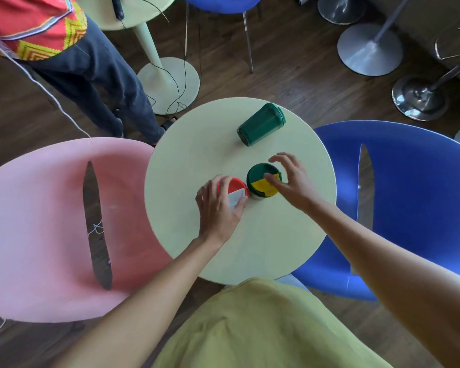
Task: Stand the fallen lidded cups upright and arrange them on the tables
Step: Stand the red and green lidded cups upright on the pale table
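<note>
Two lidded cups stand upright side by side near the middle of the round pale-yellow table [186, 160]. The cup with the red and white lid [235, 188] is on the left, and my left hand [218, 205] wraps around its left side and lid. The cup with the green and yellow lid [260, 179] touches it on the right. My right hand [292, 179] hovers at that lid with fingers spread, fingertips at its rim. A dark green cup [260, 124] lies on its side at the table's far right, lid pointing away.
A pink chair [37, 221] sits to the left of the table, a blue chair [414, 197] to the right. A person in dark trousers [96, 75] stands at the far left beside a second pale table's pedestal [168, 83] with cables. Metal stool bases [369, 49] stand at the back right.
</note>
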